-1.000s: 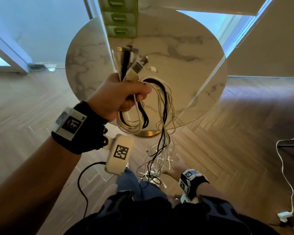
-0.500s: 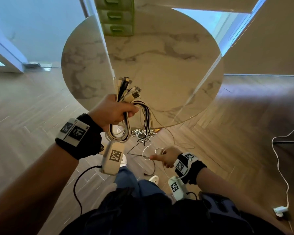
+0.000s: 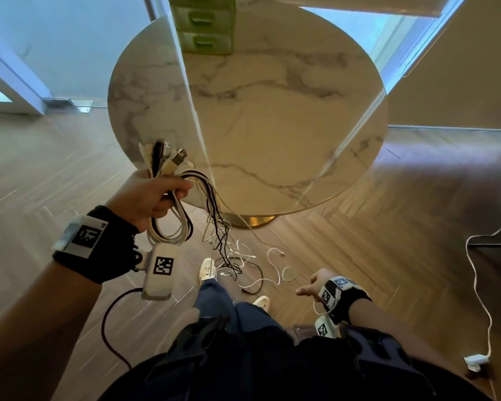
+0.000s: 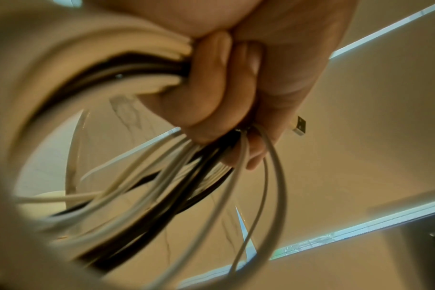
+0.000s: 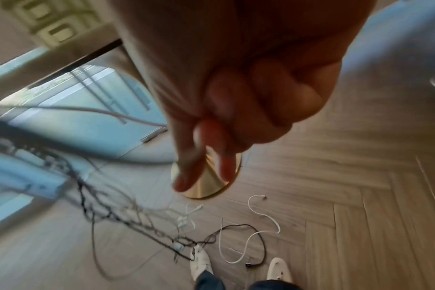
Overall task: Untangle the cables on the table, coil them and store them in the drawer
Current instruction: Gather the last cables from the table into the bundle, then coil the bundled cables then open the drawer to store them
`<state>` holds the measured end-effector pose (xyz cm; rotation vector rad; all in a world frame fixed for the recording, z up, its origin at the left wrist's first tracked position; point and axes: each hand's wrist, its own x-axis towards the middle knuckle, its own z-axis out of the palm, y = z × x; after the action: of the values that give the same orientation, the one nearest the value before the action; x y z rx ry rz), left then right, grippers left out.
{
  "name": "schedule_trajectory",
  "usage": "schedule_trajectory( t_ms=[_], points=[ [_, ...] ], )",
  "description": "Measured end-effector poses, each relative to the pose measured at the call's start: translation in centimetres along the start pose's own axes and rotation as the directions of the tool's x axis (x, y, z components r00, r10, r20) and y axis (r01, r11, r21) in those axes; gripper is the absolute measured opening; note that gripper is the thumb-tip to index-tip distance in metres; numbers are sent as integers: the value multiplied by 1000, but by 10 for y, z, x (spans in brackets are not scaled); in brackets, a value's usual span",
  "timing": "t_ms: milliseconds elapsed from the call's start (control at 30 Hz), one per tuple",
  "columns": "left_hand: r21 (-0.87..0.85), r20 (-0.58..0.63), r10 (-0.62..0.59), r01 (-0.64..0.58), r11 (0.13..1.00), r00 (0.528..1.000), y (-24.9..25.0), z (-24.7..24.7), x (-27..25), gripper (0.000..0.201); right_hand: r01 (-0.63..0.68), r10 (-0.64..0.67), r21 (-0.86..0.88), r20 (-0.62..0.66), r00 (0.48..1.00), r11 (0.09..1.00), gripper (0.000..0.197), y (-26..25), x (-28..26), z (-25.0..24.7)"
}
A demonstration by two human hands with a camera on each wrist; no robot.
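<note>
— Since half a second ago, what has shifted?

— Lower and further out to the side now sits the right hand (image 3: pixel 315 286), pulling one thin white cable (image 3: pixel 275 264) away from the tangle. The left hand (image 3: pixel 148 198) has stayed raised, just off the near edge of the tabletop (image 3: pixel 272 125).

— How is the left grip set?

— Fingers (image 4: pixel 211 94) curled tight round the cable bundle (image 3: pixel 171 224), white and black loops together. Plug ends (image 3: pixel 168 157) stick up above the fist, a USB plug (image 4: pixel 299 125) showing past the knuckles in the left wrist view. Loops hang just below the grip, and loose strands (image 3: pixel 217 227) trail down from it to the floor.

— And the right grip?

— Fingers curled, thumb and forefinger pressed together on the thin white cable, which runs off toward the left grip. The right wrist view is blurred, so the exact pinch is hard to read.

— What lies below?

— A knot of black and white cables (image 3: pixel 232 264) on the wooden floor (image 3: pixel 359 241), between the two grips and by the person's shoes (image 3: pixel 207 270). Green drawers (image 3: pixel 204 24) stand at the far side of the tabletop, well beyond both grips.
</note>
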<state>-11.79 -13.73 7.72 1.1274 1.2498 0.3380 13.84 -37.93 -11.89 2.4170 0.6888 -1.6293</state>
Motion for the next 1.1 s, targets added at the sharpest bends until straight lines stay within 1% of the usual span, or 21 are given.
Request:
schedule_trajectory(
  t_ms=[67,100,167,233,267,333,367,400,467,500,567,633,667,700,733,767,800,867,900,967,1100],
  points=[
    [21,8,-3,3,1000,1000,-4,3,0,25,-11,10,304,4,1000,953,25,4,7,6],
    [29,13,-1,1,1000,1000,-6,5,0,24,-11,16,396,-8,1000,918,21,4,11,7],
    [43,21,-3,2,999,1000,-8,10,-2,21,12,0,465,-26,1000,885,18,-2,14,8],
    [54,37,-7,5,999,999,-10,15,-4,18,86,-59,399,-81,995,913,20,-9,17,8],
    [60,50,-7,4,998,999,-10,17,-4,19,127,-96,308,-112,989,943,22,-12,16,8],
    [90,75,-13,6,996,997,-11,21,-6,23,188,-180,18,-200,963,982,25,-20,10,9],
    [111,86,-20,10,994,996,-12,22,-6,24,219,-233,-82,-259,937,972,25,-27,4,9],
    [132,95,-29,17,991,995,-12,22,-6,24,269,-291,-112,-321,901,957,25,-37,-5,7],
    [165,110,-47,29,986,993,-13,23,-6,22,438,-410,-28,-411,814,899,32,-64,-27,4],
    [181,117,-53,31,983,992,-13,24,-6,21,535,-471,32,-434,768,844,39,-79,-40,3],
    [212,144,-65,33,977,987,-14,28,-8,23,705,-595,123,-448,668,699,60,-111,-69,1],
    [225,188,-79,35,974,979,-15,35,-12,23,824,-709,195,-431,559,532,75,-139,-95,2],
    [224,215,-88,38,974,973,-15,38,-15,20,864,-755,218,-421,503,454,75,-150,-102,3],
    [223,239,-94,39,974,966,-14,41,-18,15,887,-782,237,-420,461,395,70,-158,-105,5],
    [221,260,-94,35,975,961,-13,42,-21,11,898,-790,249,-429,439,363,60,-163,-108,5],
    [218,276,-89,28,975,957,-11,43,-23,9,898,-785,256,-437,439,359,47,-166,-107,6],
    [216,289,-82,19,976,954,-9,42,-25,10,891,-779,261,-436,451,371,32,-167,-104,6],
    [211,301,-60,-5,978,952,-6,42,-29,19,866,-760,254,-414,501,432,8,-163,-91,8],
    [201,298,-45,-16,980,954,-5,43,-30,23,854,-753,239,-403,520,461,8,-159,-83,10],
    [174,277,-20,-29,984,961,-1,45,-31,25,839,-754,216,-369,543,499,13,-151,-69,15],
    [161,250,14,-56,985,968,2,50,-33,26,806,-734,247,-332,592,538,4,-141,-52,27]
  ],
)
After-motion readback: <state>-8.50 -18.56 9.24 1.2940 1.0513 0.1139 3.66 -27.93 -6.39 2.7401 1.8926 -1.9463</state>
